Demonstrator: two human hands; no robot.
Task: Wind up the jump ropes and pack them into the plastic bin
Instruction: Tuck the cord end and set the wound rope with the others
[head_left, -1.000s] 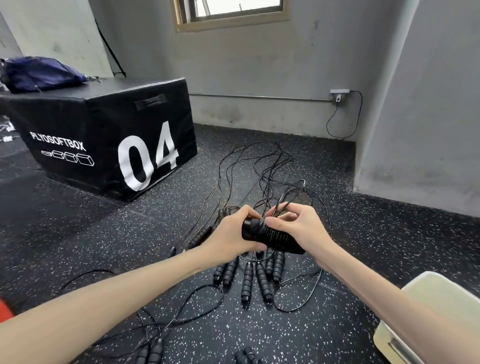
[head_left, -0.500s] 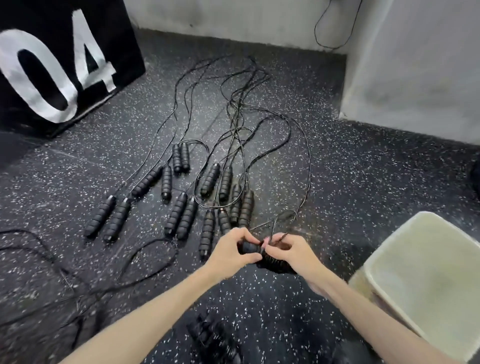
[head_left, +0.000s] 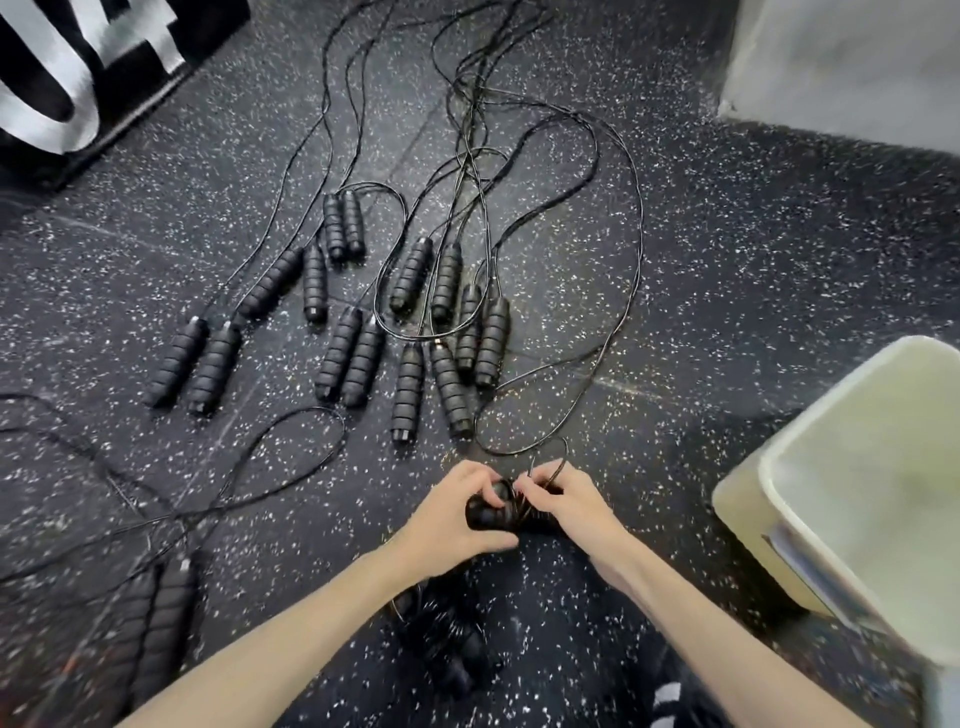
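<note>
Many ropes unpacked: roughly seven pairs of loose handles (head_left: 410, 275) lie on the floor (head_left: 727, 260) at 12 o'clock from the hands, their cords (head_left: 636, 249) trailing away uncoiled.
Progress: early, as a judgement; one rope is being wound and most are untouched.
Rope in hand: a bundle (head_left: 493, 512) of two black handles held together, cord wrapped around them, at the centre of the view.
Left hand (head_left: 454, 512): clenched on the left end of the bundle, thumb on top.
Right hand (head_left: 566, 506): fingertips pinch the cord at the bundle; a short loop stands up just above them.
Remaining cord: a long loop runs from the bundle toward 1 o'clock across the floor.
Plastic bin (head_left: 769, 519): pale, open, at 3 o'clock from the hands; the visible interior shows no ropes.
Wound ropes: a dark blurred heap (head_left: 447, 639) at 6 o'clock may be finished bundles; cannot tell.
Further pair: two more handles (head_left: 156, 613) at 8 o'clock, blurred.
Appearance: ribbed black foam grips, thin glossy black cord.
Black box (head_left: 78, 67): at 10 o'clock, white numerals.
</note>
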